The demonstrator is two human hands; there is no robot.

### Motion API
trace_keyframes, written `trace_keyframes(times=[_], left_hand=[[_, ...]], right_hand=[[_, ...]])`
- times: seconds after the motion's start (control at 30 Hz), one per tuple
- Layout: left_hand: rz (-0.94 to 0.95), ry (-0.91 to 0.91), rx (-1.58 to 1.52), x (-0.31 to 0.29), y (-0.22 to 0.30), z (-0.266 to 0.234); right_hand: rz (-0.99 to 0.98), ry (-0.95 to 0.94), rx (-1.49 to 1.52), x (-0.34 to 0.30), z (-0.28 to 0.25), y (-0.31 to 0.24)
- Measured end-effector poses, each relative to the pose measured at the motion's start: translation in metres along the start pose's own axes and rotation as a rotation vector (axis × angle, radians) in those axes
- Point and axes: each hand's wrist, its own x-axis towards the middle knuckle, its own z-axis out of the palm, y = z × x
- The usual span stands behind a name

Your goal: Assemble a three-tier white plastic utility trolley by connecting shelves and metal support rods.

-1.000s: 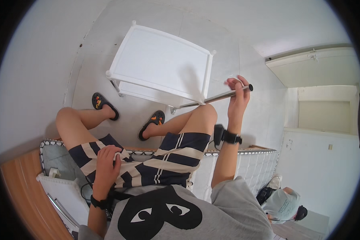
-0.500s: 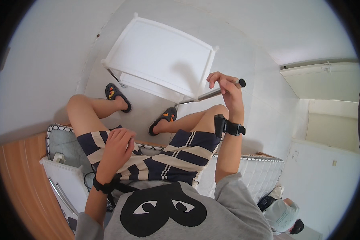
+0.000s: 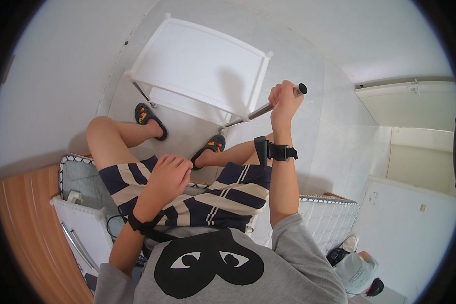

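A low white shelf rack [image 3: 197,55] stands on the floor in front of my legs, its upper panel facing me. From its near right corner a shiny metal pole [image 3: 261,111] rises toward me, with a black cap on its end. My right hand [image 3: 285,99] is wrapped round this pole just below the cap. Above my lap, near the striped shorts, my left hand [image 3: 170,175] hangs apart from the rack. Its fingers are curled in and the palm is turned away, so whatever it holds, if anything, is hidden. Black straps circle both wrists.
I sit on a bed edge with a quilted mattress [image 3: 324,218]. Left of me, a white panel piece [image 3: 83,223] with metal poles lies by a wooden board [image 3: 28,207]. Another person [image 3: 357,268] is at the lower right. A white cabinet [image 3: 410,104] stands beyond.
My right hand, loosely open by the pole before, has closed round it. My left hand has moved up and to the right, its fingers more curled.
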Motion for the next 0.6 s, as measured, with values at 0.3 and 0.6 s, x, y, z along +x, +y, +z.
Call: trace_keyframes(times=[0.3,0.6], left_hand=[[-0.021,-0.004,0.013,-0.010,-0.004,0.006],[-0.061,-0.043,-0.023,-0.016,-0.003,0.016]], right_hand=[[-0.123,0.634,-0.145,-0.005,0.019,0.015],[0.166,0.007,-0.231,-0.052,-0.020,-0.034]])
